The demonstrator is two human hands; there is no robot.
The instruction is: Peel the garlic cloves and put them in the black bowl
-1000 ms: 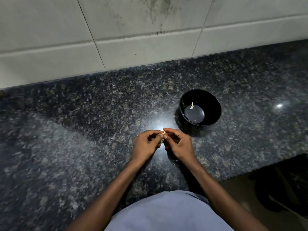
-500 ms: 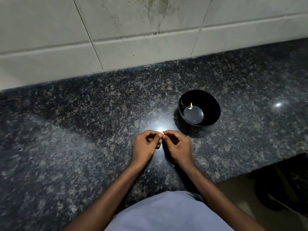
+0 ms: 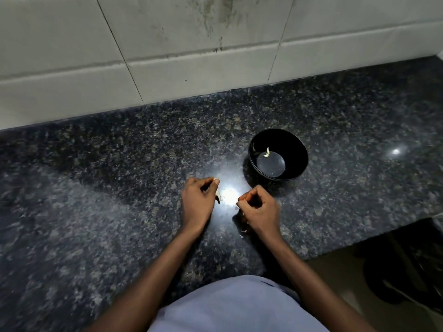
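Note:
My left hand (image 3: 198,202) holds a pale garlic clove (image 3: 218,195) between thumb and curled fingers, low over the dark granite counter. My right hand (image 3: 258,208) is a short way to its right, fingers curled, pinching a small pale bit of garlic skin (image 3: 238,200) at the fingertips. The black bowl (image 3: 298,168) stands just beyond my right hand, with two small peeled cloves (image 3: 266,152) inside against its far-left wall.
Small pale skin scraps (image 3: 243,230) lie on the counter under my right wrist. A bright light reflection (image 3: 229,193) sits between my hands. The tiled wall (image 3: 191,56) runs along the back. The counter edge (image 3: 359,240) drops off at the right front.
My hands were together, both on the clove. They have pulled apart: the left keeps the clove, the right has moved right with a bit of skin.

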